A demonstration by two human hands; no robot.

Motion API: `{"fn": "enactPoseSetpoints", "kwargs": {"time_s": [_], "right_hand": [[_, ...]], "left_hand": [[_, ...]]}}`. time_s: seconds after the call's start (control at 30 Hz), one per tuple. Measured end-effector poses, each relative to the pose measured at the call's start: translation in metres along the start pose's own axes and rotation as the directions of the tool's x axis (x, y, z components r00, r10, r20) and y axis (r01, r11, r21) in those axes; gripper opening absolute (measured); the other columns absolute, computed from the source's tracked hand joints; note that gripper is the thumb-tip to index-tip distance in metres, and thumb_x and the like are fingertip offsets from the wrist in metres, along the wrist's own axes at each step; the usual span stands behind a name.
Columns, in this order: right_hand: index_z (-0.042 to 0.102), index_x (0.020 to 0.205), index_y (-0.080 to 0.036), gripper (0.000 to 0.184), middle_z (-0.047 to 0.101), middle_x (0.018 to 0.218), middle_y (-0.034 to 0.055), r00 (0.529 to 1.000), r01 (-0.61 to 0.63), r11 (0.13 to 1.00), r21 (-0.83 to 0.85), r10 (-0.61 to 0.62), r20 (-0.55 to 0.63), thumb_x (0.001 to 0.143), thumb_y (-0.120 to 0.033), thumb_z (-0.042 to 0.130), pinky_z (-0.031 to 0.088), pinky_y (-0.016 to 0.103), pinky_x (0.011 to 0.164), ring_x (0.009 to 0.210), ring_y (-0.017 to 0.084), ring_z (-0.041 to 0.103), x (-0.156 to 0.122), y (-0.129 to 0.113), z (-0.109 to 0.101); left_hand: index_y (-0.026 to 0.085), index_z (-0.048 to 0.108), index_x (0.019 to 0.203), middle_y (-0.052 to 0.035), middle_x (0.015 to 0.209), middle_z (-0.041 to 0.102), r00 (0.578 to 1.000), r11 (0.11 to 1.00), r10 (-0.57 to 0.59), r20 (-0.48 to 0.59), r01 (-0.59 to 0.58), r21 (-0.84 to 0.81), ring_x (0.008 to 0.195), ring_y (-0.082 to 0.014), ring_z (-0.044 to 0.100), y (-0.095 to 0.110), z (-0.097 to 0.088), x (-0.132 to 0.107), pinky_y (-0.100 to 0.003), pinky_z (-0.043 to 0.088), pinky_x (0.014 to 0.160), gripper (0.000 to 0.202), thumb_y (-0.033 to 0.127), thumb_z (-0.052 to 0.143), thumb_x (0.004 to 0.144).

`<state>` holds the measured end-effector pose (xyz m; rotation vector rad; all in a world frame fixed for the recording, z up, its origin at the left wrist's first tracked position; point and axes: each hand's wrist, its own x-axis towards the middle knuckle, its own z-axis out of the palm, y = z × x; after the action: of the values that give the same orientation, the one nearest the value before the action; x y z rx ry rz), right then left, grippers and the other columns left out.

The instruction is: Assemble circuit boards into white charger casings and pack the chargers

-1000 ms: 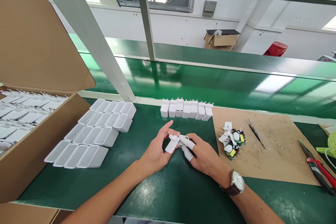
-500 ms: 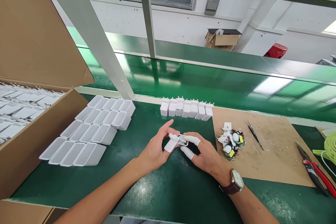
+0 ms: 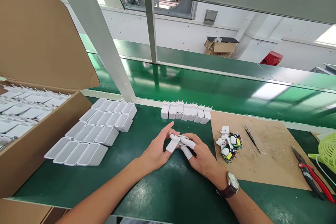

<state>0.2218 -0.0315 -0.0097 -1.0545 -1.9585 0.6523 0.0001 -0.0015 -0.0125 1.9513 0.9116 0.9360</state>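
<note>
My left hand [image 3: 155, 150] is closed on a white plastic plug cover [image 3: 172, 144] with a flat panel and small prongs. From the other side, my right hand [image 3: 203, 155] pinches the same piece. White finger cots cover two of its fingertips and hide the detail between them. Beyond my hands stands a row of white plug adapters [image 3: 186, 112], prongs up. Several open-topped white casings [image 3: 86, 133] lie in rows to the left. On the right is a pile of small circuit boards and white plug parts [image 3: 229, 144].
A brown board [image 3: 265, 161] on the green bench bears tweezers [image 3: 252, 138] and red-black pliers [image 3: 312, 175]. A green mesh item [image 3: 328, 152] sits at the right edge. At left, an open cardboard box [image 3: 49, 122] holds many white parts. A metal post [image 3: 102, 42] rises behind the casings.
The camera view has tilted up slightly, so the scene sits a little lower. My right fingers have shifted further over the plug cover; both hands still hold it in the same place.
</note>
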Motion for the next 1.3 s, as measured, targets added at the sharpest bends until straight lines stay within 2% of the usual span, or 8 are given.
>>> {"fn": "enactPoseSetpoints", "kwargs": {"time_s": [0.1,0.2,0.3,0.43,1.07,1.13,1.2,1.3], "right_hand": [[0.064,0.128,-0.026,0.029,0.067,0.128,0.0102,0.963,-0.237,0.892,0.384,0.267,-0.025,0.1,-0.033,0.056,0.061,0.04,0.097,0.112,0.023,0.068,0.001,-0.002,0.005],[0.067,0.119,-0.022,0.037,0.073,0.113,0.0095,0.868,-0.428,0.578,0.694,0.476,0.139,0.096,-0.05,0.061,0.064,0.042,0.086,0.099,0.025,0.073,0.004,-0.008,0.007],[0.069,0.112,-0.019,0.043,0.076,0.103,0.0098,0.823,-0.491,0.384,0.782,0.498,0.272,0.091,-0.057,0.064,0.063,0.043,0.083,0.095,0.027,0.075,0.008,-0.017,0.007],[0.07,0.107,-0.019,0.043,0.077,0.094,0.0097,0.8,-0.521,0.316,0.793,0.504,0.325,0.087,-0.057,0.068,0.062,0.044,0.082,0.095,0.029,0.075,0.01,-0.026,0.007],[0.069,0.104,-0.021,0.041,0.077,0.096,0.0079,0.788,-0.533,0.325,0.782,0.526,0.319,0.087,-0.058,0.066,0.062,0.045,0.083,0.094,0.028,0.075,0.008,-0.02,0.008],[0.068,0.105,-0.021,0.04,0.076,0.1,0.008,0.799,-0.506,0.406,0.761,0.552,0.237,0.088,-0.057,0.065,0.062,0.045,0.084,0.092,0.027,0.074,0.006,-0.015,0.009],[0.067,0.105,-0.021,0.037,0.075,0.104,0.0083,0.819,-0.461,0.559,0.689,0.568,0.088,0.088,-0.053,0.066,0.062,0.044,0.087,0.092,0.025,0.073,0.003,-0.01,0.01],[0.065,0.109,-0.022,0.028,0.07,0.113,0.0077,0.877,-0.369,0.804,0.466,0.468,-0.113,0.09,-0.043,0.066,0.059,0.04,0.093,0.1,0.022,0.069,0.0,-0.009,0.008]], "left_hand": [[0.033,0.016,0.161,-0.0145,0.15,0.048,0.998,0.996,0.069,-0.007,-0.068,0.065,0.138,-0.0333,0.054,0.006,0.004,0.001,-0.057,0.049,0.114,0.102,0.034,0.083,0.084],[0.03,0.027,0.157,-0.0169,0.152,0.046,0.985,0.976,0.163,-0.05,-0.154,0.152,0.14,-0.035,0.051,0.014,0.01,0.0,-0.057,0.048,0.114,0.089,0.03,0.08,0.086],[0.028,0.038,0.152,-0.0163,0.142,0.055,0.958,0.952,0.254,-0.133,-0.224,0.207,0.133,-0.0324,0.057,0.02,0.015,0.001,-0.054,0.053,0.109,0.069,0.028,0.073,0.092],[0.026,0.046,0.147,-0.0152,0.134,0.062,0.925,0.924,0.335,-0.177,-0.287,0.252,0.123,-0.0308,0.063,0.024,0.016,0.002,-0.049,0.059,0.099,0.065,0.035,0.076,0.09],[0.025,0.047,0.143,-0.0149,0.134,0.061,0.946,0.937,0.29,-0.143,-0.25,0.244,0.123,-0.0289,0.062,0.024,0.014,0.005,-0.048,0.057,0.101,0.061,0.034,0.076,0.091],[0.026,0.044,0.147,-0.0157,0.138,0.059,0.956,0.941,0.271,-0.117,-0.237,0.24,0.128,-0.0306,0.059,0.023,0.013,0.005,-0.051,0.054,0.106,0.067,0.036,0.077,0.09],[0.026,0.041,0.15,-0.0165,0.144,0.055,0.973,0.958,0.212,-0.087,-0.189,0.216,0.133,-0.0338,0.055,0.023,0.012,0.004,-0.055,0.05,0.111,0.079,0.044,0.082,0.084],[0.027,0.038,0.152,-0.0156,0.149,0.053,0.997,0.993,0.038,-0.061,-0.031,0.111,0.133,-0.0348,0.056,0.024,0.009,0.001,-0.054,0.049,0.111,0.086,0.055,0.08,0.082]]}}
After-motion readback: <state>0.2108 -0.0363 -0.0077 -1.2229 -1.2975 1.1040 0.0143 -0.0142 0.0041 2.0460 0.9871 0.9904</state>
